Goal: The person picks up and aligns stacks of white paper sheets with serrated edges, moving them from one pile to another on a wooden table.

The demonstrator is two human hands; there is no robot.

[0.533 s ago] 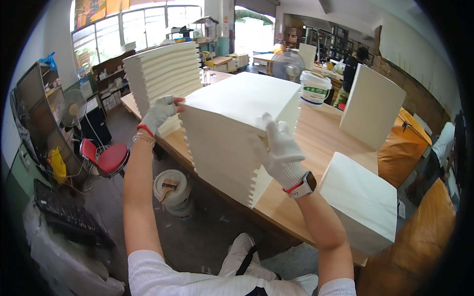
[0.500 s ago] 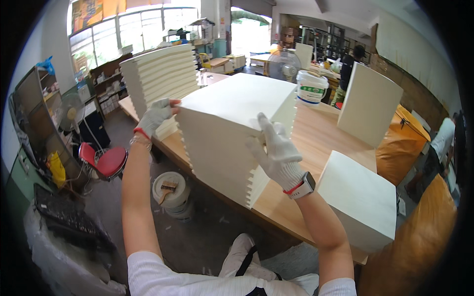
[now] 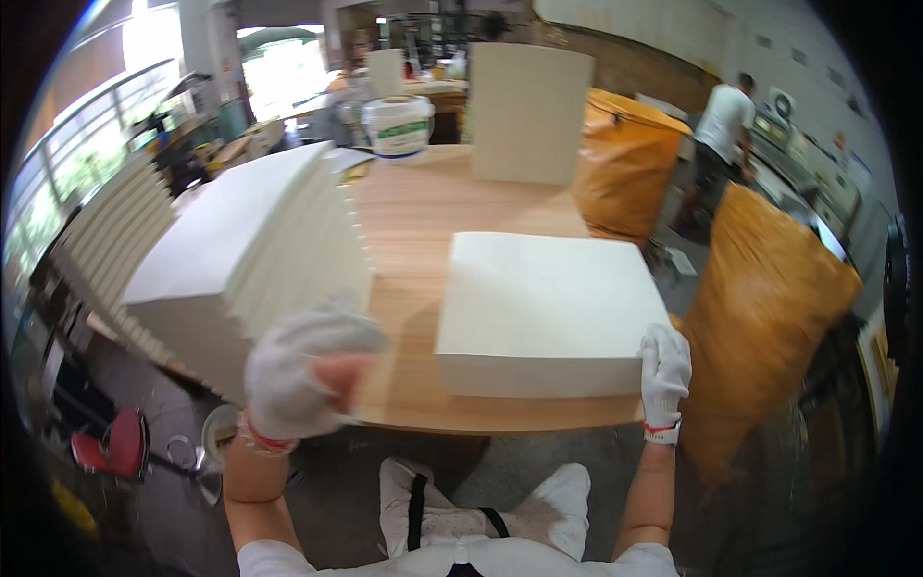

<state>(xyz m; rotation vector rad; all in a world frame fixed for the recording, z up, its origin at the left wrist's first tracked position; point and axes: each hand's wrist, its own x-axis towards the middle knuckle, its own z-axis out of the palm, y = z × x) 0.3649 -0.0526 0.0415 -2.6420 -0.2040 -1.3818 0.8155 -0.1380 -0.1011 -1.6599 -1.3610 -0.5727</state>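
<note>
- The right hand (image 3: 663, 377), in a white glove, was pressed with fingers together against the near right corner of a low stack of white sheets (image 3: 553, 308) that lay flat on the wooden table (image 3: 433, 221).
- The left hand (image 3: 303, 370), also gloved, was raised in the air just in front of the table's near edge; it was blurred, so I cannot tell for sure whether it was curled or held anything, though it looked loosely closed and empty.
- To its left stood a taller pile of white sheets (image 3: 245, 250), its near side stepped in ridges, close beside the left hand but apart from it.
- A second ridged pile (image 3: 115, 231) stood further left.
- At the table's far end a white board (image 3: 529, 111) stood upright, with a white bucket (image 3: 397, 125) beside it.
- Large orange sacks (image 3: 769, 308) stood to the right of the table, and another person (image 3: 721, 135) stood beyond them.
</note>
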